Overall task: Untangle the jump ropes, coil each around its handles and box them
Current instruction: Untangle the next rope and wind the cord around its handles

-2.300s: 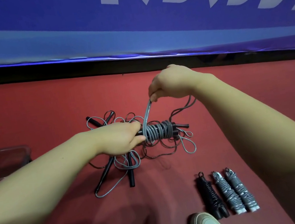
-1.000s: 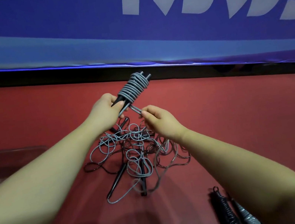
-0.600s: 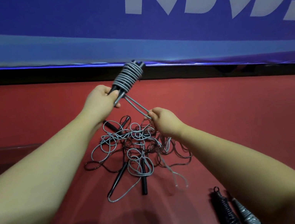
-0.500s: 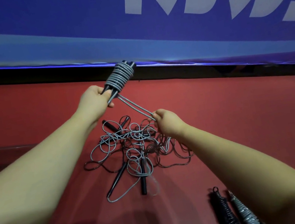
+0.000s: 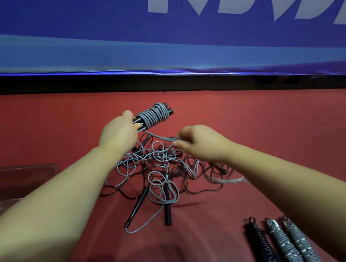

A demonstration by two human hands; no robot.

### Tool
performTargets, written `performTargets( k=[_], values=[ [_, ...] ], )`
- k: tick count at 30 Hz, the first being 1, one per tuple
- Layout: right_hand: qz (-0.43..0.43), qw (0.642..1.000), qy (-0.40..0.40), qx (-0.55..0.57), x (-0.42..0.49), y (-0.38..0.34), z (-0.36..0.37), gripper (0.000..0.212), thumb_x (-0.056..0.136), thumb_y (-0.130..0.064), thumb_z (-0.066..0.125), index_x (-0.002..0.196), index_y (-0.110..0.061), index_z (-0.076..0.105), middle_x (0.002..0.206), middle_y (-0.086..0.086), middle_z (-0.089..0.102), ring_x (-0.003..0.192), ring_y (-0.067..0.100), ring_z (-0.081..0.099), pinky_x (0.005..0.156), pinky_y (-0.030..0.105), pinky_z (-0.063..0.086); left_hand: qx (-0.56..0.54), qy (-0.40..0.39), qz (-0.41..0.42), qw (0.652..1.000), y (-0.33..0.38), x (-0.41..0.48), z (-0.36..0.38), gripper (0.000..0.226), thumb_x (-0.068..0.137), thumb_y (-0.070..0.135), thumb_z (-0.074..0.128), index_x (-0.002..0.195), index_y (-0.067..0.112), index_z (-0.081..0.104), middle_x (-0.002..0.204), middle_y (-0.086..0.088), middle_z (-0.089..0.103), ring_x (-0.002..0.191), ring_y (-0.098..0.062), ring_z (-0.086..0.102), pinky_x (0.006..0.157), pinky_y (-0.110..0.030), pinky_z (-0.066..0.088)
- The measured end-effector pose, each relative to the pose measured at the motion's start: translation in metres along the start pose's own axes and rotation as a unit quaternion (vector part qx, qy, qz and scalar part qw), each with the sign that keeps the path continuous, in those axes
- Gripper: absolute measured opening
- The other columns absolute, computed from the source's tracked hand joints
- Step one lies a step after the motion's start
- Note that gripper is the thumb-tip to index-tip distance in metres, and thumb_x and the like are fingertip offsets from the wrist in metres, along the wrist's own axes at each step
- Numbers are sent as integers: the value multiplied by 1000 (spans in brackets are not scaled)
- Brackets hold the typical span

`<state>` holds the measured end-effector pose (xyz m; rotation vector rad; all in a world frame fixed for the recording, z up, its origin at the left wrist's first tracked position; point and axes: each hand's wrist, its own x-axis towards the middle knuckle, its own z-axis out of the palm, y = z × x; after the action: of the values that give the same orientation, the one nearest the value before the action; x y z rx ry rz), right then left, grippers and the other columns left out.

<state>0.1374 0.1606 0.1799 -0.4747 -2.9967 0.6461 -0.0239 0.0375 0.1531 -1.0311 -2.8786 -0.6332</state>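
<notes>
Left grip (image 5: 119, 133): fingers wrapped round the bare butt end of the paired black handles (image 5: 137, 121). That leaves the wound section sticking out past the thumb, with room to lay more turns.

Right grip (image 5: 201, 143): fingers curled, pinching the free run of the grey rope (image 5: 159, 136) just off the coil. The span between the hands is short. I read that as tension for the next wrap (or cinching the tail, can't tell which).

Grey coil (image 5: 154, 116): tight turns laid side by side over the far half of the handles, black tips poking out the end. It's held in the air above the pile, roughly level, tips pointing right.

Below it is the tangle (image 5: 162, 171) on the red floor (image 5: 282, 135). Grey and thin dark cords are looped through each other, and two loose handles (image 5: 138, 205) stick out toward the camera. A blurred grey strand trails out past the right wrist.

Three finished bundles (image 5: 283, 247) sit lower right, one black and two grey. They lie parallel, just beside each other, not boxed yet.

Clear box (image 5: 15, 177) is at the left edge, well apart from everything. Contents unreadable.

Judgement: this rope is nearly wound, more remain in the pile, and boxing hasn't started.
</notes>
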Motion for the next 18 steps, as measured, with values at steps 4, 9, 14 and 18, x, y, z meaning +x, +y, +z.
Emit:
performTargets(
  k=[4, 9, 14, 18],
  values=[
    [-68, 983, 43, -163, 0, -16, -23, 24, 92, -37, 53, 100, -16, 63, 92, 3, 65, 82, 25, 55, 63, 27, 35, 31, -39, 82, 995, 10, -5, 6, 22, 98, 26, 45, 111, 8, 47, 93, -12, 58, 79, -31, 52, 64, -36, 38],
    [-90, 965, 79, -232, 6, -15, -51, 23, 90, -38, 57, 106, -26, 66, 102, -1, 66, 98, 22, 58, 66, 26, 37, 35, -92, 184, 978, 21, -15, 5, 13, 96, 26, 49, 94, 14, 43, 93, -10, 59, 79, -28, 51, 62, -35, 34],
    [-101, 965, 50, -239, 8, -1, -67, 28, 84, -45, 62, 105, -27, 70, 103, -3, 57, 101, 17, 55, 71, 28, 44, 32, -163, 281, 945, 33, -27, -1, 12, 93, 26, 55, 92, 16, 49, 92, -1, 58, 92, -27, 56, 71, -34, 40],
    [-61, 960, -46, -268, 13, 13, -67, 32, 84, -51, 59, 105, -29, 70, 100, -6, 65, 94, 16, 57, 65, 25, 37, -15, -219, 346, 912, 43, -42, -4, 14, 91, 21, 59, 104, 16, 59, 91, 7, 55, 93, -16, 54, 81, -30, 41]
  ],
)
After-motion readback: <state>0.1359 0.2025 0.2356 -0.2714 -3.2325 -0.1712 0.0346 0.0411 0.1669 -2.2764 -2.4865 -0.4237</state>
